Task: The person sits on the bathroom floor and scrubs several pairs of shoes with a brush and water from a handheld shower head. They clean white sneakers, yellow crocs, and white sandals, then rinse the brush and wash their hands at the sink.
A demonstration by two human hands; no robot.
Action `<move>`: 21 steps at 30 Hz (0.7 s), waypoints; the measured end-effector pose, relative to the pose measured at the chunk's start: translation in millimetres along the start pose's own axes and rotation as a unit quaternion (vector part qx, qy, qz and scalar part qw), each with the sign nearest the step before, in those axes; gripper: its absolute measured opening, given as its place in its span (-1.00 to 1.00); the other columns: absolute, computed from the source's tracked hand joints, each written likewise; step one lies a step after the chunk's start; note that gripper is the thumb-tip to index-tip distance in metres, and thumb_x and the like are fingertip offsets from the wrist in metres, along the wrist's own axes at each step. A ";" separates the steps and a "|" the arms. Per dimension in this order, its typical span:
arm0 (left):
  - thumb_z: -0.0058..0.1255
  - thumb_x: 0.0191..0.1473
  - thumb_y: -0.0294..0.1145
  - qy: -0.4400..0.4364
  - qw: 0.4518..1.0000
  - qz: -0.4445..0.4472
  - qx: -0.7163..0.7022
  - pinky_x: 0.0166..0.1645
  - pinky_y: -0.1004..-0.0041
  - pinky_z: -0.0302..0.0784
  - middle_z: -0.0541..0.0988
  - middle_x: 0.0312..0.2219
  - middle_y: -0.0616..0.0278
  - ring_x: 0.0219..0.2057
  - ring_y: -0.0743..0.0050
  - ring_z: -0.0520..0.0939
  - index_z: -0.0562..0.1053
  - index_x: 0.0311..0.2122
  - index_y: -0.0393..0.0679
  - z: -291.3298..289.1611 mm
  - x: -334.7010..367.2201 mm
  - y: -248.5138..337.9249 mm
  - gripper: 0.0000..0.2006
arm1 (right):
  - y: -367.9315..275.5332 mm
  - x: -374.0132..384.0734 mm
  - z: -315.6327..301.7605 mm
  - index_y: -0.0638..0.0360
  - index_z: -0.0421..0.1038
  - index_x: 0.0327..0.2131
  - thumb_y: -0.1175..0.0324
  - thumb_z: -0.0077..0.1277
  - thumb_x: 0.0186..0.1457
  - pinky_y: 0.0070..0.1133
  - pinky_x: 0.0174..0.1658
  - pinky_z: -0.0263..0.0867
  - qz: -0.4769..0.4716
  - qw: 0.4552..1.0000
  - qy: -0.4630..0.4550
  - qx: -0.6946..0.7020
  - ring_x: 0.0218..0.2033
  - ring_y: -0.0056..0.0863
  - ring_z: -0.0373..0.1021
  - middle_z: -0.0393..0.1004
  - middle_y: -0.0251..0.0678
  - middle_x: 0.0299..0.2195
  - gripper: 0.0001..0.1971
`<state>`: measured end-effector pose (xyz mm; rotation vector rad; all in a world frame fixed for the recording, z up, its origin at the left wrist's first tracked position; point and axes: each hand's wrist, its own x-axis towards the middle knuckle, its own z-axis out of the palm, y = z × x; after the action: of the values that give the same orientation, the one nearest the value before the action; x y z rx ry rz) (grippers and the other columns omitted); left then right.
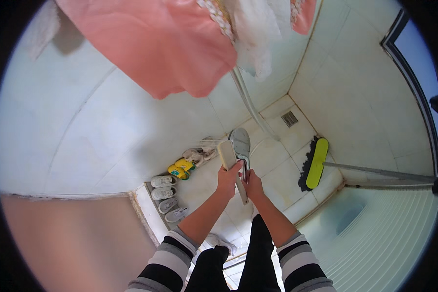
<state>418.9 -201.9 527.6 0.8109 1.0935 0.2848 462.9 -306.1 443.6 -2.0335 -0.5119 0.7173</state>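
My left hand (227,178) is closed around a pale, long-handled brush (227,155). The brush's flat head points away from me, and its handle end sticks out below my fingers. Close beside it, my right hand (253,185) grips a grey shoe (240,140) near its opening, toe pointing away. Brush and shoe are side by side over the tiled floor; whether they touch I cannot tell. My fingers partly hide the shoe's opening.
Along the wall at left stand white shoes (163,181), grey-white shoes (176,214), yellow clogs (182,168) and beige shoes (194,156). A green floor brush (318,163) lies at right. A drain (289,118) sits in the far corner. Pink clothing (160,44) hangs overhead beside a pipe (250,104).
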 end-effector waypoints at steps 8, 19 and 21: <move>0.27 -0.07 -0.29 0.029 0.999 0.036 -0.015 -0.42 0.51 0.38 0.52 -0.41 0.36 -0.48 0.55 0.47 0.46 -0.23 -0.11 -26.7 5.7 20.5 -0.70 | -41.8 4.1 -6.2 0.19 0.28 -0.37 0.29 0.24 -0.15 -0.41 -0.46 0.29 -0.039 0.998 -0.030 -0.039 -0.57 -0.25 0.39 0.41 -0.23 -0.61 -0.66; 0.17 0.05 -0.22 -0.070 0.993 0.027 -0.088 -0.09 0.42 0.41 0.55 -0.26 0.33 -0.20 0.49 0.53 0.44 -0.11 -0.10 -44.2 33.6 18.6 -0.67 | -77.0 50.0 12.9 0.27 0.24 -0.07 0.26 -0.14 0.12 -0.47 -0.08 0.27 0.035 0.983 -0.145 0.107 -0.15 -0.30 0.39 0.42 -0.10 -0.22 -0.64; 0.17 0.05 -0.21 -0.089 0.993 0.032 -0.076 -0.08 0.42 0.41 0.55 -0.25 0.32 -0.20 0.49 0.53 0.44 -0.09 -0.11 -40.0 36.1 32.7 -0.66 | -91.7 56.5 10.0 0.24 0.20 0.01 0.30 -0.14 0.11 -0.56 -0.08 0.27 0.016 0.974 -0.142 0.178 -0.13 -0.49 0.33 0.37 -0.28 -0.18 -0.60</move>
<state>406.3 -140.9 517.7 0.7216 0.8689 0.3396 491.1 -218.8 501.0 -1.6177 -0.4736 1.0486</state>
